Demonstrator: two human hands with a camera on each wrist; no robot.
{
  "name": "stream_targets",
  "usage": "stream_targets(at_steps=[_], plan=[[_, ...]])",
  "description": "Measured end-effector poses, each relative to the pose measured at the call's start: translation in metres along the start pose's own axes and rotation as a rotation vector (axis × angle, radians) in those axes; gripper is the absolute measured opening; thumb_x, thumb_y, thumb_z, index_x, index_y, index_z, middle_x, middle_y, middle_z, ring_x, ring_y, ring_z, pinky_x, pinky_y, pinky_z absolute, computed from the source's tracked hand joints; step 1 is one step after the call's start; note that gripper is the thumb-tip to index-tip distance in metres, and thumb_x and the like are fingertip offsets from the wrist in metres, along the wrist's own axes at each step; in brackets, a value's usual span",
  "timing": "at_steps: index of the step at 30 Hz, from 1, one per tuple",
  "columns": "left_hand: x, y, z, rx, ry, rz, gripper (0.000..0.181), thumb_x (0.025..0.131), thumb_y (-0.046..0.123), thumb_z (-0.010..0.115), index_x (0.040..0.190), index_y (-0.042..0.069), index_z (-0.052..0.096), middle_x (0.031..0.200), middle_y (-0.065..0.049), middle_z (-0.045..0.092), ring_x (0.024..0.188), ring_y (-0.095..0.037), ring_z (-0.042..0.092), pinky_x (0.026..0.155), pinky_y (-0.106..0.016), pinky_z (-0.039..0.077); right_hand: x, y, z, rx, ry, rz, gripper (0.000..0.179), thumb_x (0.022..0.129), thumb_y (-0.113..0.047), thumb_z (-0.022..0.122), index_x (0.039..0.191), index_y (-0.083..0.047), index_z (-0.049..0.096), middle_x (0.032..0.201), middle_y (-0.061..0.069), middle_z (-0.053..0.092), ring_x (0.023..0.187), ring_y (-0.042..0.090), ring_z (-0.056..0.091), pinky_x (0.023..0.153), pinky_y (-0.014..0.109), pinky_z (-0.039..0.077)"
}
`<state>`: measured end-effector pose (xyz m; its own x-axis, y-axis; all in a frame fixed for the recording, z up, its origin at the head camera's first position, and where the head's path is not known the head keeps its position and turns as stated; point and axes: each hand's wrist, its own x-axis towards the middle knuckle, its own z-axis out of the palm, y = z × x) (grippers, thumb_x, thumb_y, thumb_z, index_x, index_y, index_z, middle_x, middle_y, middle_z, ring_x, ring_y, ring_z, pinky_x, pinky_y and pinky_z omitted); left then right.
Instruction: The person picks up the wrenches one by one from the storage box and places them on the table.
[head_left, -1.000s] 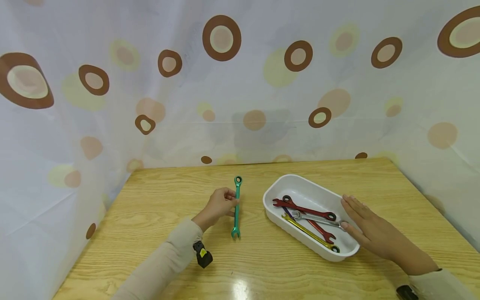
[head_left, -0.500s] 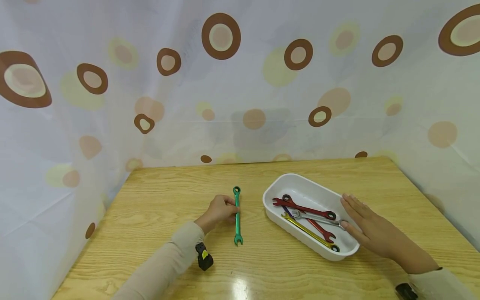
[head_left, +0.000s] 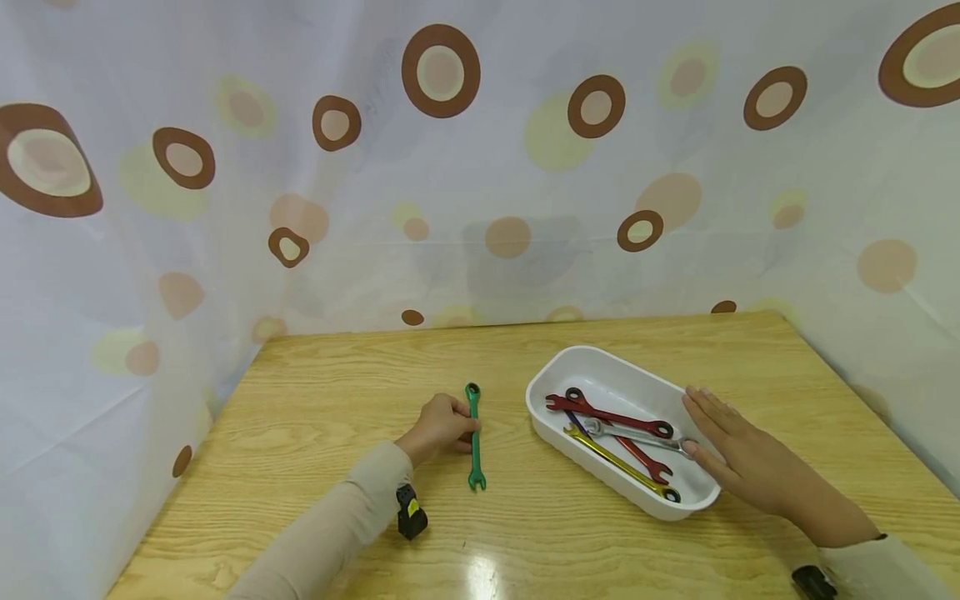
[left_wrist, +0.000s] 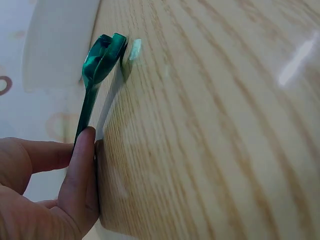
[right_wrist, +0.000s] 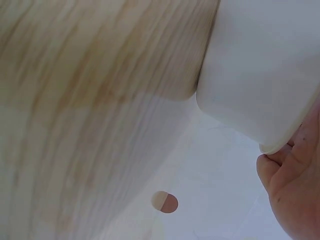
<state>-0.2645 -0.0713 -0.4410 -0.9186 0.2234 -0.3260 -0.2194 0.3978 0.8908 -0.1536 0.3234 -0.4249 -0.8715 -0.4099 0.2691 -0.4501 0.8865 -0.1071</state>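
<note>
My left hand (head_left: 447, 425) pinches a green combination wrench (head_left: 476, 458) at mid-shaft, between thumb and fingers. It points away from me, ring end far and open end near. In the left wrist view the open end of the green wrench (left_wrist: 102, 60) stands close over the table, beside its shadow. My right hand (head_left: 757, 462) lies with straight fingers along the right end of a white plastic tray (head_left: 551, 367), thumb over the rim. The right wrist view has my right hand (right_wrist: 295, 185) at the rim of the tray (right_wrist: 255, 70).
Inside the tray lie a red wrench (head_left: 615, 417), another red wrench (head_left: 637, 457), a silver wrench (head_left: 637, 435) and a yellow wrench (head_left: 615, 461), with a purple one partly covered. The wooden table (head_left: 337, 375) ends at a patterned cloth (head_left: 525, 283) behind and at both sides.
The left hand has brought the green wrench nearer to me and lower, toward the table top. The right hand and the tray have stayed in place.
</note>
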Motion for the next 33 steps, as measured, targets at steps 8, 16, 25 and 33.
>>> stream_targets(at_steps=[8,16,25,33], plan=[[-0.0031,0.0038,-0.0005,0.099,0.021,0.008,0.010,0.084,0.005,0.064,0.084,-0.001,0.056,0.071,-0.010,0.061,0.054,-0.013,0.060,0.054,-0.028,0.055,-0.0002,-0.0002,0.0009,0.002,-0.008,0.002,0.064,0.095,-0.033,0.048,0.144,-0.002,0.022,0.153,0.011,0.015,0.142,0.014,0.001,0.104,0.006,-0.012],[-0.0060,0.0072,0.0000,0.212,0.029,0.052,0.012,0.082,0.005,0.065,0.076,-0.001,0.058,0.063,-0.010,0.061,0.048,-0.012,0.060,0.051,-0.027,0.054,-0.0002,-0.0026,-0.0011,0.008,-0.019,-0.004,0.063,0.095,-0.032,0.047,0.144,-0.001,0.022,0.153,0.009,0.011,0.142,0.015,0.000,0.103,0.005,-0.013],[-0.0033,0.0048,0.0017,0.401,0.060,0.201,0.029,0.081,0.009,0.067,0.057,0.006,0.052,0.054,-0.011,0.061,0.044,-0.015,0.060,0.045,-0.025,0.052,0.0003,-0.0008,-0.0017,0.005,-0.022,0.008,0.063,0.095,-0.033,0.047,0.144,-0.001,0.022,0.152,0.014,0.016,0.143,0.020,0.004,0.103,0.006,-0.013],[-0.0015,0.0022,0.0013,0.412,0.064,0.210,0.025,0.081,0.010,0.068,0.061,0.004,0.054,0.053,-0.009,0.060,0.042,-0.014,0.059,0.043,-0.024,0.051,0.0003,-0.0009,-0.0021,0.025,-0.033,0.024,0.063,0.095,-0.034,0.046,0.145,-0.003,0.022,0.153,0.011,0.015,0.142,0.023,0.008,0.102,0.006,-0.013]])
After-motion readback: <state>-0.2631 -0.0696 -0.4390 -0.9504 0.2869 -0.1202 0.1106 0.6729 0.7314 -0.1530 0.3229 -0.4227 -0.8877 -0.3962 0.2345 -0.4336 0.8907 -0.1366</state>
